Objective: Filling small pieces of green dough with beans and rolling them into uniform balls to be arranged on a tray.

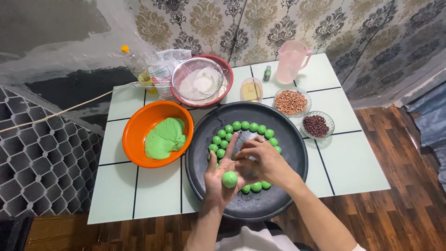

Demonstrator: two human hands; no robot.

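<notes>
My left hand [219, 174] is held palm up over the near part of a large black round tray [288, 139], and a smooth green dough ball [229, 179] rests on its palm. My right hand [262, 160] hovers just beside it with fingers curled, fingertips touching the left fingers. Several green dough balls [244, 126] lie in a ring on the tray, partly hidden by my hands. To the left, an orange bowl [139, 125] holds a lump of green dough [165, 138].
On the white tiled table [353, 162]: a red bowl with a sieve of white flour [200, 82], an oil bottle [137, 67], a pink jug [291, 60], a small green bottle [267, 73], a glass dish of peanuts [291, 102], a dish of red beans [316, 125], a small cup [251, 90].
</notes>
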